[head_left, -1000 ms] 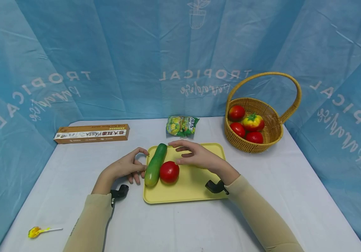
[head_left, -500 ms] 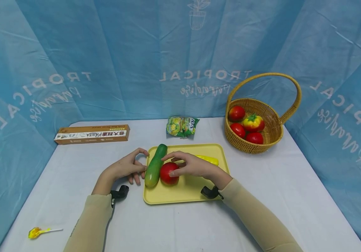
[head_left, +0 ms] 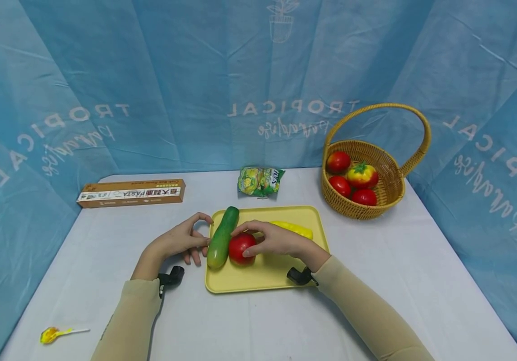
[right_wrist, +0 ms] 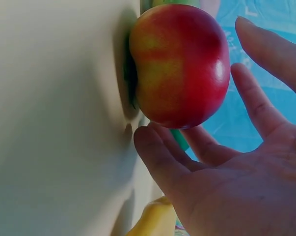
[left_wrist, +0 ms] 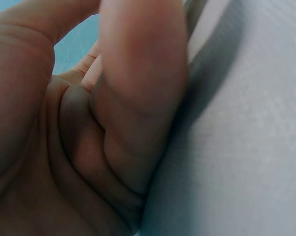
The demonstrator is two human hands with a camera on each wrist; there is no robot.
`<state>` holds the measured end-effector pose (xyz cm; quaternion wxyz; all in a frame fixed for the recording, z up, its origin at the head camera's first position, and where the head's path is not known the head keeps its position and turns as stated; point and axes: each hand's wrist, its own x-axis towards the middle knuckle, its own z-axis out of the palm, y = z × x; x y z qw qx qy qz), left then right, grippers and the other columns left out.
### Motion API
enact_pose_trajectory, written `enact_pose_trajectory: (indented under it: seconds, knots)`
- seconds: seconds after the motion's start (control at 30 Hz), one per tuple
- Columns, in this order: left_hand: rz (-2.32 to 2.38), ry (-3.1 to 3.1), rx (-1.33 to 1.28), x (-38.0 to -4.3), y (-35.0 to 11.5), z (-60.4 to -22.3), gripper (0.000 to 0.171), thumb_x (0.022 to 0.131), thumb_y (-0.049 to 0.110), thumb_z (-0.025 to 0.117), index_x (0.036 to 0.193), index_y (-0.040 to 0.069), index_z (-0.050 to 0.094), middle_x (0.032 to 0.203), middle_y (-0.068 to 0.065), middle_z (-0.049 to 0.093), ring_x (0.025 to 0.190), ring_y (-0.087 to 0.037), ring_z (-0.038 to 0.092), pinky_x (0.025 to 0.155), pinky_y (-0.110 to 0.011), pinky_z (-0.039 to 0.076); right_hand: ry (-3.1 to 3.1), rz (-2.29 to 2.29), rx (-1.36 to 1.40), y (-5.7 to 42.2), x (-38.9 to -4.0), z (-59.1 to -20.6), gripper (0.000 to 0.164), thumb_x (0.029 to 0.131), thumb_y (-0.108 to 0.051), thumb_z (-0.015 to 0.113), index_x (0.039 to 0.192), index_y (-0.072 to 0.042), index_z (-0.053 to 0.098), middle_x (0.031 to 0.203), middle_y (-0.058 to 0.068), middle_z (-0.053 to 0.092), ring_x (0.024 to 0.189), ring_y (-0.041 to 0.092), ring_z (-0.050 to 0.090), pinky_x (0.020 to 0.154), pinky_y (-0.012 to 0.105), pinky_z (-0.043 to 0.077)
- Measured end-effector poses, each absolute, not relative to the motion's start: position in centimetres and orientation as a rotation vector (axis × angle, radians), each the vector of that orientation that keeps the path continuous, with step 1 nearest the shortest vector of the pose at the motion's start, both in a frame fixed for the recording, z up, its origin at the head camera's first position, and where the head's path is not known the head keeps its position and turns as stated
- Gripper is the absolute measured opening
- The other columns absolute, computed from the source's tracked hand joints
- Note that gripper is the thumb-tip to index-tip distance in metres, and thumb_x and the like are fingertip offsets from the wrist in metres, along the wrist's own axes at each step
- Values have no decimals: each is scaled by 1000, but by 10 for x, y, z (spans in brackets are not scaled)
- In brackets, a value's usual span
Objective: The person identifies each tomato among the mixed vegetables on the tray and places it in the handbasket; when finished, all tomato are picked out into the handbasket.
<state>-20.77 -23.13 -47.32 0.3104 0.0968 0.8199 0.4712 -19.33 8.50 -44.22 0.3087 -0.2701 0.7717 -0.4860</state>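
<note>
A red tomato (head_left: 241, 247) with a yellowish patch and green at its base sits on a yellow tray (head_left: 267, 278). My right hand (head_left: 276, 239) is around its right and upper side, thumb in front of it in the head view. In the right wrist view a gap shows between the tomato (right_wrist: 182, 69) and the thumb; no firm grip shows. A green cucumber (head_left: 223, 238) lies just left of the tomato. My left hand (head_left: 185, 238) rests by the tray's left rim, fingers loosely bent and holding nothing; whether it touches the rim I cannot tell.
Behind my right hand a long yellow item (head_left: 294, 229) lies on the tray. A wicker basket (head_left: 353, 208) with several tomatoes (head_left: 339, 186) stands back right. A green snack bag (head_left: 260, 181), a pasta box (head_left: 131, 193) and a lollipop (head_left: 50, 335) lie around the tray.
My right hand has moved left and down from beside the tomato to over and around it, uncovering the yellow item. The left hand, cucumber and tomato have stayed put.
</note>
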Motion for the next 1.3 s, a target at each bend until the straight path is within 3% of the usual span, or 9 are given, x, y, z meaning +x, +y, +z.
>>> enact_pose_trajectory:
  seconds: [0.23, 0.87, 1.07, 1.3]
  knots:
    - [1253, 2156, 247, -206, -230, -471, 54, 103, 19, 65, 147, 19, 35, 83, -9, 78, 59, -22, 75, 50, -30, 59, 2056, -1254, -690, 83, -191, -442, 46, 98, -19, 76, 141, -32, 64, 152, 0, 55, 135, 23, 51, 113, 43, 51]
    - [1263, 2151, 259, -205, -231, -472, 54, 103, 20, 66, 147, 18, 36, 83, -10, 78, 58, -22, 75, 50, -30, 59, 2071, -1225, -764, 87, -193, -441, 42, 98, -19, 76, 139, -26, 67, 148, 0, 60, 133, 19, 55, 115, 41, 51]
    - [1262, 2147, 249, -206, -232, -472, 54, 103, 20, 65, 147, 19, 35, 83, -10, 78, 57, -21, 74, 49, -30, 58, 2105, -1290, -782, 104, -201, -424, 43, 97, -21, 78, 139, -27, 67, 145, -3, 63, 133, 19, 58, 113, 40, 51]
    - [1278, 2143, 241, -206, -231, -472, 53, 103, 19, 65, 148, 18, 36, 82, -10, 78, 56, -20, 73, 48, -30, 57, 2133, -1458, -699, 147, -216, -395, 43, 98, -22, 76, 140, -22, 65, 149, 5, 60, 137, 29, 57, 108, 41, 56]
